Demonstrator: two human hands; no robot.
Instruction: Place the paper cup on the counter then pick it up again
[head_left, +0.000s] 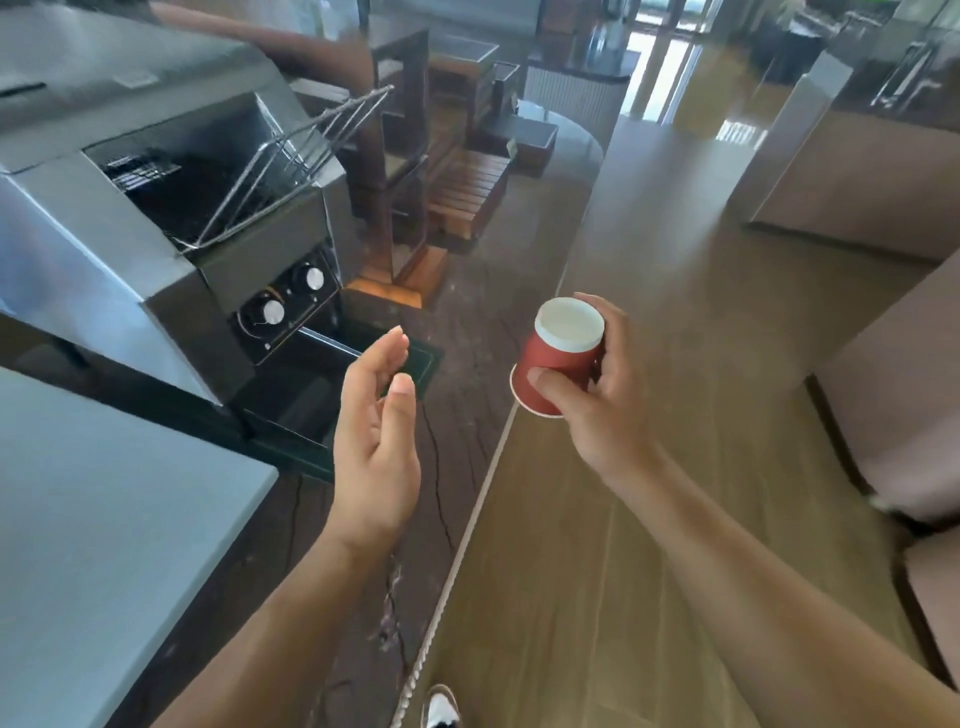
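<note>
My right hand grips a small red paper cup with a white base, held upside down and tilted, its white bottom facing up toward me. Thumb and fingers curl round its side. My left hand hovers a little to the left of the cup, palm turned inward, fingers straight and relaxed, holding nothing. Both hands are in the air above the dark counter edge and the wooden floor.
A steel conveyor toaster with two knobs and a wire rack stands at the left on a dark counter. A grey surface lies at the lower left. Wooden stands sit behind. Beige seats line the right.
</note>
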